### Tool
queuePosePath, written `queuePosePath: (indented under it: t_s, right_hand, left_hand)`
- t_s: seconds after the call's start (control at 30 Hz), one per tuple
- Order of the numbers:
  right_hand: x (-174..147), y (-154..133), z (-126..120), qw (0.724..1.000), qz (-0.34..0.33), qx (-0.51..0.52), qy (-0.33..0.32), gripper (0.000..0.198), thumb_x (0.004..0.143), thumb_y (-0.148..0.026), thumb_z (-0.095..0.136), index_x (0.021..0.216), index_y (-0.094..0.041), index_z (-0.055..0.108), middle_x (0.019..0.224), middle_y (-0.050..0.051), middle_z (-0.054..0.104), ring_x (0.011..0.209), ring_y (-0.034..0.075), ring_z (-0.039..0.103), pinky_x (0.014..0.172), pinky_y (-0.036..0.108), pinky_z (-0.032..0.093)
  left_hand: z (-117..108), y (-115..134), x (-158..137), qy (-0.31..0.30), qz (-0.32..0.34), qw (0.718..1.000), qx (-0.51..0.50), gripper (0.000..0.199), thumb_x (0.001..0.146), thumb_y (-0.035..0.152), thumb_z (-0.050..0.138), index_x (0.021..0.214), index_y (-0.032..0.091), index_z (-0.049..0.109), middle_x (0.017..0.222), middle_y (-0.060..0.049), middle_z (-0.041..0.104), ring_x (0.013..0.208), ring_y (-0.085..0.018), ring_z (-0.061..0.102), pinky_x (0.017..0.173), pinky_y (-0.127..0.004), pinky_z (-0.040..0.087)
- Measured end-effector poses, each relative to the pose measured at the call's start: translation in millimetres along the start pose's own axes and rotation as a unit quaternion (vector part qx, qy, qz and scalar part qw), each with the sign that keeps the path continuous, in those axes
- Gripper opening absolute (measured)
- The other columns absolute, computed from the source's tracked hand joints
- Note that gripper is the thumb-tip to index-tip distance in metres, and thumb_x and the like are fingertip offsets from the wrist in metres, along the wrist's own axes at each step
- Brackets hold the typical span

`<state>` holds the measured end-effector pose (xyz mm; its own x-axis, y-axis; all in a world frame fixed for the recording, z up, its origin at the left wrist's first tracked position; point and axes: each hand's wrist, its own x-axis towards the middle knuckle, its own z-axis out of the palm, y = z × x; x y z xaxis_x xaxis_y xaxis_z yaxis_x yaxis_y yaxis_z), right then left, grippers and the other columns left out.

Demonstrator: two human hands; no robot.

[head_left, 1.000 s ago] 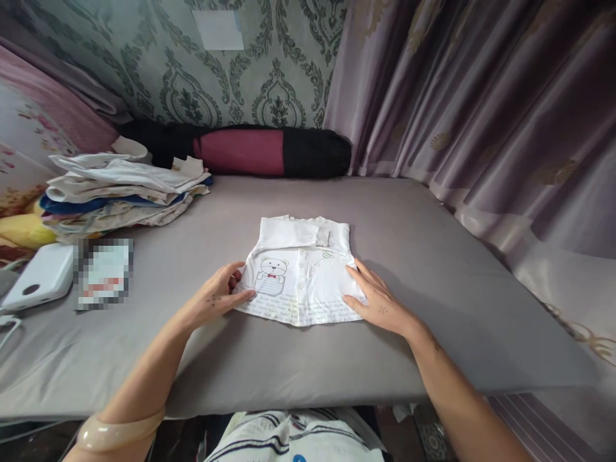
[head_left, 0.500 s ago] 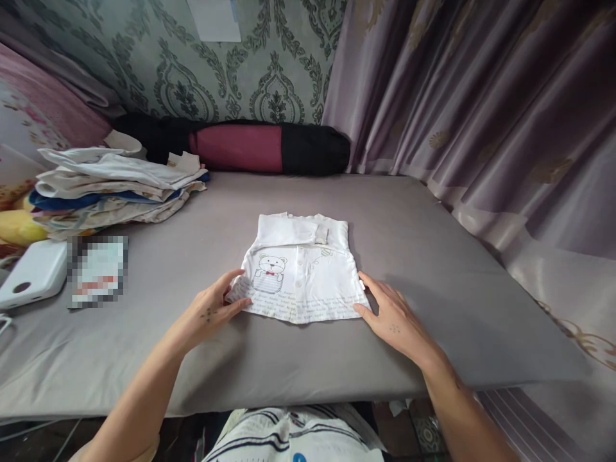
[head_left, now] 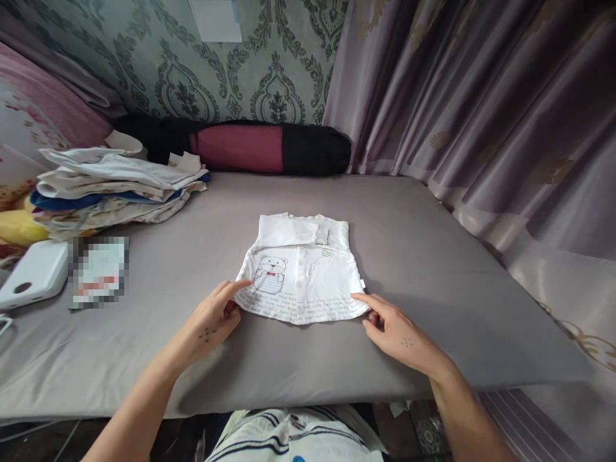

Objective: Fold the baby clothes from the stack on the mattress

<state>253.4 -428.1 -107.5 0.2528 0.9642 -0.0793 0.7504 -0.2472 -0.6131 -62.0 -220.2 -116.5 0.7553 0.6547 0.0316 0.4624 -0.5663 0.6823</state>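
A small white baby shirt (head_left: pixel 317 276) lies flat on the grey-covered surface, its sleeves folded across the top. A bear drawing is printed on its left side and rows of small lettering run along the hem. My left hand (head_left: pixel 214 321) is at the lower left corner, its index finger stretched onto the cloth and the other fingers partly curled. At the lower right corner, my right hand (head_left: pixel 397 327) rests its index fingertip on the cloth, with the thumb apart below the hem. Neither hand grips the shirt.
On the left stands a pile of folded clothes (head_left: pixel 120 183). In front of it are a white device (head_left: pixel 36 276) and a blurred-out packet (head_left: pixel 99 273). A black and maroon bolster (head_left: pixel 235 147) lies along the wall. Purple curtains (head_left: pixel 462 115) hang down the right side.
Both hands have let go of the shirt's side edges. The index fingers have shifted inward onto the cloth, and the thumbs have come off it. The shirt has hardly moved.
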Motion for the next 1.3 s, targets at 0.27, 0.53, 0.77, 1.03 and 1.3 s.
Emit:
queuePosePath:
  t_s: [0.27,0.53,0.77,1.03,1.3]
  right_hand:
    - [13.5,3.4,12.1,0.986,-0.049,-0.099,0.124,0.037,0.085,-0.013,0.047,0.111,-0.028,0.068,0.104,0.005,0.064,0.088,0.02,0.065,0.079,0.033,0.055]
    - [18.4,5.1,11.6,0.958,-0.207,-0.171,0.097,0.046,0.094,-0.006,0.037,0.125,-0.029,0.063,0.135,0.005,0.061,0.13,0.022,0.052,0.115,0.054,0.034]
    - [18.5,13.9,9.7,0.957,-0.227,-0.161,0.08,0.046,0.096,-0.007,0.036,0.129,-0.026,0.061,0.129,0.005,0.065,0.123,0.019,0.058,0.113,0.051,0.038]
    - [13.3,7.2,0.4,0.953,-0.239,-0.16,0.092,0.053,0.093,-0.003,0.035,0.132,-0.028,0.06,0.128,0.004,0.066,0.122,0.019,0.059,0.113,0.051,0.039]
    - [-10.9,-1.7,-15.6,0.961,-0.232,-0.148,0.03,0.052,0.094,-0.003,0.034,0.131,-0.029,0.059,0.127,0.0,0.066,0.118,0.016,0.062,0.114,0.047,0.041]
  left_hand:
    - [7.2,-20.5,15.1,0.101,0.086,0.973,0.189,0.032,0.089,0.028,0.047,0.113,0.03,0.068,0.119,-0.01,0.056,0.1,-0.026,0.056,0.084,-0.041,0.049]
    - [-3.7,-25.1,24.5,0.005,0.179,0.965,0.192,0.034,0.096,0.033,0.043,0.119,0.033,0.067,0.126,-0.003,0.067,0.129,-0.028,0.051,0.113,-0.055,0.028]
    - [-8.2,-25.3,22.5,0.0,0.2,0.962,0.185,0.038,0.098,0.026,0.038,0.127,0.03,0.062,0.127,-0.004,0.067,0.122,-0.023,0.059,0.115,-0.051,0.029]
    - [-15.7,-11.4,18.8,-0.002,0.202,0.964,0.172,0.039,0.098,0.027,0.038,0.127,0.029,0.063,0.125,-0.005,0.068,0.117,-0.021,0.063,0.116,-0.051,0.031]
    - [-19.1,0.1,-2.3,-0.034,0.202,0.967,0.151,0.037,0.098,0.026,0.039,0.126,0.034,0.062,0.12,0.0,0.07,0.109,-0.019,0.066,0.114,-0.047,0.035]
